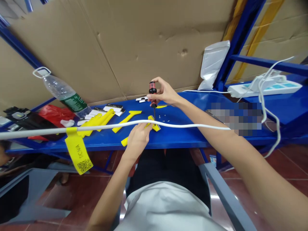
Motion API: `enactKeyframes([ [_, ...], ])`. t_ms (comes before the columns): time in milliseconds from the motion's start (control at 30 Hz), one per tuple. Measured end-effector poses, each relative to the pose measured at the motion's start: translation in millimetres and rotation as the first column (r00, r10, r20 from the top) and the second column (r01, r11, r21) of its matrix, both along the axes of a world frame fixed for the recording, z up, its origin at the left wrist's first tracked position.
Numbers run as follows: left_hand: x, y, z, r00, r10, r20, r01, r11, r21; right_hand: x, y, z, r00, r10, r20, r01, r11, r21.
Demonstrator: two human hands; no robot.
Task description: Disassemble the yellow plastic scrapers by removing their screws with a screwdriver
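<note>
My right hand [166, 93] is closed round the handle of a red and black screwdriver [152, 86], held upright. The shaft points down to the yellow head of a scraper [156, 127]. Closed on that scraper, my left hand [138, 138] keeps it at the blue tabletop, with the handle's end showing left of the wrist. Several small screws [166, 120] lie just right of the scraper head. To the left rests another yellow scraper [127, 120], and further left is a pile of yellow scrapers [102, 120]. A flat yellow piece [161, 106] lies behind the screwdriver.
A white cable [178, 125] crosses the view above my left hand, carrying a yellow tag [78, 152]. Black and white packets [114, 108], a plastic bottle [68, 94] and a red bag [54, 114] are at left. At right are a power strip [264, 88] and a blurred-out patch.
</note>
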State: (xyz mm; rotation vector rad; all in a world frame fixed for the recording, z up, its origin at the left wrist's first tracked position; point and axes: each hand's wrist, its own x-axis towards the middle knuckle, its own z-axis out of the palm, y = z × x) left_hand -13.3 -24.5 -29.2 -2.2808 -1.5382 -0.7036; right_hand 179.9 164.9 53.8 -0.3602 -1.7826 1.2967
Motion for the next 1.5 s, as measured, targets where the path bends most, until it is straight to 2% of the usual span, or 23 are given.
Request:
enactKeyframes([
  [200, -2, 0, -3.7, 0.998, -0.034, 0.046, 0.037, 0.998, -0.053, -1, 0, -2, 1.0, -0.014, -0.006, 0.014, 1.0, 0.004],
  [367, 0, -1, 0.6, 0.996, -0.069, 0.06, 0.074, 0.993, -0.091, -1, -1, -3, 1.0, -0.021, 0.016, 0.02, 0.999, 0.029],
  [667, -1, -1, 1.3, 0.995, -0.072, 0.073, 0.08, 0.99, -0.114, 12, -15, 14, 0.999, -0.025, 0.046, 0.026, 0.999, -0.03],
  [833, -2, -2, 2.1, 0.994, -0.096, 0.054, 0.101, 0.987, -0.122, 22, -12, 16, 0.999, -0.028, 0.024, 0.031, 0.99, -0.138],
  [900, -2, -2, 2.3, 0.993, -0.103, 0.049, 0.108, 0.988, -0.114, 25, -16, 21, 0.999, 0.019, 0.049, -0.012, 0.991, -0.136],
  [967, -3, -2, 1.9, 0.993, -0.109, 0.043, 0.113, 0.988, -0.103, 29, -22, 29, 0.986, 0.128, 0.108, -0.119, 0.989, -0.089],
  [1033, -4, -2, 1.3, 0.992, -0.117, 0.037, 0.12, 0.988, -0.097, 33, -27, 37, 0.957, 0.235, 0.171, -0.231, 0.972, -0.04],
  [1100, -4, -1, 1.1, 0.992, -0.119, 0.038, 0.122, 0.988, -0.096, 35, -30, 42, 0.941, 0.276, 0.198, -0.278, 0.961, -0.019],
  [1200, -3, 0, 1.2, 0.994, -0.1, 0.053, 0.105, 0.99, -0.096, 34, -29, 41, 0.969, 0.212, 0.124, -0.21, 0.977, -0.023],
  [1300, -3, 0, 0.8, 0.994, -0.075, 0.075, 0.082, 0.992, -0.093, 31, -16, 35, 0.998, 0.045, -0.047, -0.048, 0.997, -0.063],
  [1433, -7, -1, -0.9, 0.992, -0.085, 0.095, 0.091, 0.994, -0.056, 30, 14, 21, 0.95, -0.187, -0.25, 0.153, 0.977, -0.149],
  [1500, -9, -1, -1.4, 0.99, -0.084, 0.111, 0.085, 0.996, -0.007, 32, 29, 14, 0.944, -0.22, -0.246, 0.177, 0.967, -0.184],
])
